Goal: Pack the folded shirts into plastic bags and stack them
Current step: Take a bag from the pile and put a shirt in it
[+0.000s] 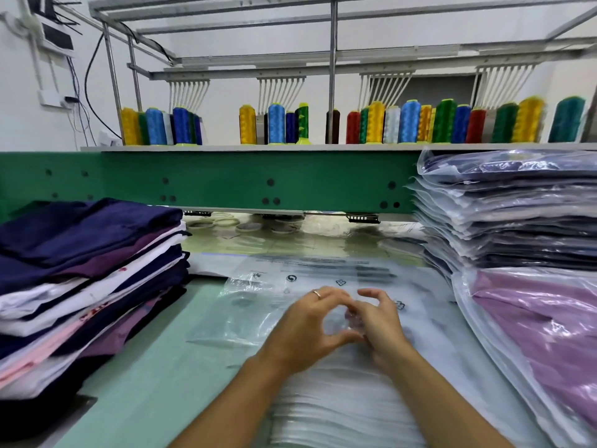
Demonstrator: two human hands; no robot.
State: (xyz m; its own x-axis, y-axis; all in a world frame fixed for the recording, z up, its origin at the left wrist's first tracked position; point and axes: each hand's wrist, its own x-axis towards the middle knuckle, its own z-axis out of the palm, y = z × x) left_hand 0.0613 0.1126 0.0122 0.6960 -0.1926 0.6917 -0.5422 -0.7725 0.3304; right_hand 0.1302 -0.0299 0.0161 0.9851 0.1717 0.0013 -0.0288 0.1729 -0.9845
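Note:
A pile of folded shirts [87,273] in navy, purple, white and pink lies at the left. A thick stack of empty clear plastic bags [342,392] sits in front of me. My left hand [307,331] and my right hand [378,321] meet over that stack, fingers curled, pinching the edge of the top plastic bag [252,312], which is crumpled and partly lifted toward the left. A bagged lilac shirt [542,328] lies at the right. Behind it rises a tall stack of bagged shirts [504,215].
A green machine beam [245,182] crosses the back, with a shelf of coloured thread spools [374,124] above it. Small rings and round bits [226,223] lie under the beam. Pale green table surface [155,367] shows between the shirt pile and the bags.

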